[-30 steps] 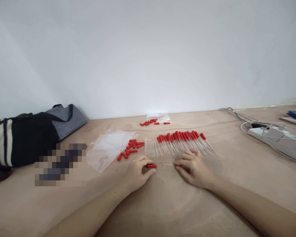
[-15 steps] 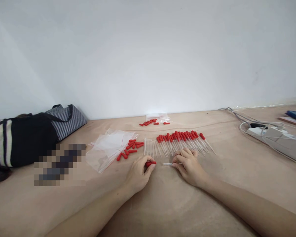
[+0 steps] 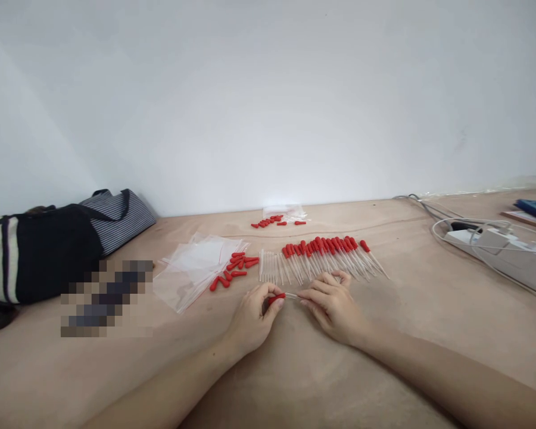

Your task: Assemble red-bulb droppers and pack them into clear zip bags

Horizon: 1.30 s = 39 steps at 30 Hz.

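Between thumb and fingers my left hand (image 3: 255, 313) pinches a red rubber dropper bulb (image 3: 277, 298). My right hand (image 3: 333, 307) is closed on a clear glass dropper tube (image 3: 291, 295), whose near end meets the mouth of the bulb; how deep it sits I cannot tell. Beyond my right hand lies a row of droppers with red bulbs (image 3: 324, 245). Left of that row are several bare glass tubes (image 3: 270, 267). Loose red bulbs (image 3: 239, 273) lie beyond my left hand.
Clear zip bags (image 3: 196, 262) lie left of the loose bulbs. Farther back is another small bag (image 3: 286, 211) with red bulbs and tubes. A black bag (image 3: 58, 253) stands at the left, a power strip (image 3: 495, 253) with cables at the right. The wall closes off the table's back.
My right hand has moved left, bringing the glass tube's end to the red bulb. The gap between them is closed. My left hand has stayed nearly in place.
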{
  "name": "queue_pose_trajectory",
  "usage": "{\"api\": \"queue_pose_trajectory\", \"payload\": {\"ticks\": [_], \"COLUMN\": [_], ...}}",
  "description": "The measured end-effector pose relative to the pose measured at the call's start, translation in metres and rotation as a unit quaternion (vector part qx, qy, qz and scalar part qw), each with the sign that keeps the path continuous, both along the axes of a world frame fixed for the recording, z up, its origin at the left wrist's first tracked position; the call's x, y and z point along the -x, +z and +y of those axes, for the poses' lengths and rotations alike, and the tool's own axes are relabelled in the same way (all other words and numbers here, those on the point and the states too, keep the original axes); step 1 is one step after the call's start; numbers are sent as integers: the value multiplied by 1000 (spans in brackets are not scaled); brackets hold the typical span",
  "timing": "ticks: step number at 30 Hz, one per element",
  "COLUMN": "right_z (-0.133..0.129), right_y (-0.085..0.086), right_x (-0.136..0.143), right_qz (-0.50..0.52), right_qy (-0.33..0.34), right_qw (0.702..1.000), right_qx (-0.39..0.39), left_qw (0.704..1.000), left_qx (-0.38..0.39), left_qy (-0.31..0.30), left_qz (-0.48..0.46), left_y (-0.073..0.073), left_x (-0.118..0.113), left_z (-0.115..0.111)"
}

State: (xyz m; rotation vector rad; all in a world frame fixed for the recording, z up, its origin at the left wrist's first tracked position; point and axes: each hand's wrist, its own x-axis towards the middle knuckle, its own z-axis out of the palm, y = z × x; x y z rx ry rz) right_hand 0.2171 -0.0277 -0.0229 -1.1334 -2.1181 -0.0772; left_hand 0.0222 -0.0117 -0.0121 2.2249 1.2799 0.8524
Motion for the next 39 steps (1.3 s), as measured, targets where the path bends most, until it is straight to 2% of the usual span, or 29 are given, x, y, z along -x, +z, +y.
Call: {"api": "queue_pose_trajectory", "payload": {"ticks": [8,15,19,24,29,39], "right_z": [-1,4,3,1,-3,-1], "right_y": [1,2,4,5,6,7], "right_x": [1,-5,-4,-3,-2,4], "right_qz": [-5,-58,-87,-70,-68,13], "right_qy": [36,56,59,72,73,96], "right_qw": [999,988,977,984,989,995], "right_qx": [5,-134,-183,-149,-106,6], "left_qw": [997,989,988,993,994,995], "left_qx": [4,79,76,26,15,-37], "left_qy": [-5,-22,-28,-27,-43,-54], "left_qz": [-71,-123,-129,-109,-101,-78], "left_y": [-2,-10,-11,-7,-6,1], "left_x": [1,3,3,1,1,-5], "left_z": [0,2,3,0,-3,-7]}}
